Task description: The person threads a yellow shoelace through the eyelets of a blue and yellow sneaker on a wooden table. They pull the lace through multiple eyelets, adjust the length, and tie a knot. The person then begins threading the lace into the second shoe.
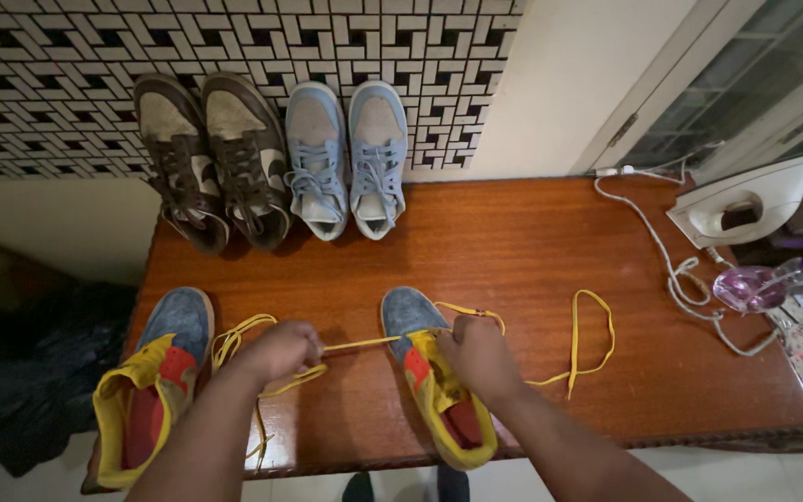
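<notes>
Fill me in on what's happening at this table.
A person is lacing a blue-and-yellow sneaker on a wooden table. The left hand pulls a yellow lace taut, while the right hand holds it at the shoe. Its mate sits at left; two other pairs stand behind.

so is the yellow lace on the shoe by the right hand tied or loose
Loose. The yellow lace trails untied across the table beside the shoe, while the left hand and right hand pull one stretch taut between them.
</notes>
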